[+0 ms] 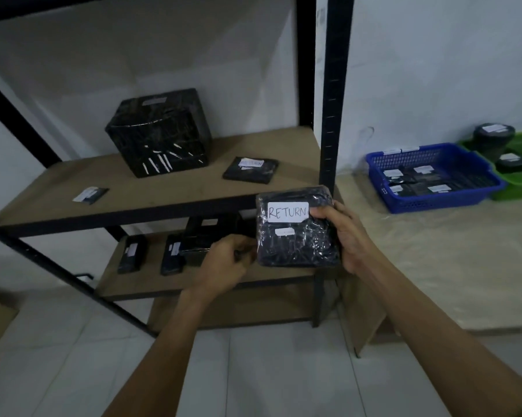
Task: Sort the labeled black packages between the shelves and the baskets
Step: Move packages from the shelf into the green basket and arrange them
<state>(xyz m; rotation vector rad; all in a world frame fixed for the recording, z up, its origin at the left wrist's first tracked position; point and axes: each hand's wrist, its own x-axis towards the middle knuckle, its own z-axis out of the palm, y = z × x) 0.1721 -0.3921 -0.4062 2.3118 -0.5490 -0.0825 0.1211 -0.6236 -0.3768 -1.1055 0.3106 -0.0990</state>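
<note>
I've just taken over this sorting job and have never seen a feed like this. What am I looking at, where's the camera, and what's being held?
There is no machine here: a person works with bare hands, and the single picture comes from a camera worn on their head, looking forward and down. The right hand grips a black wrapped package whose white label reads RETURN; the left hand pinches its left edge. Behind stands a black metal rack. Its upper shelf carries a large wrapped box and two flat packages; the lower shelf holds more. To the right, a blue basket and a green basket hold labelled packages.
</note>
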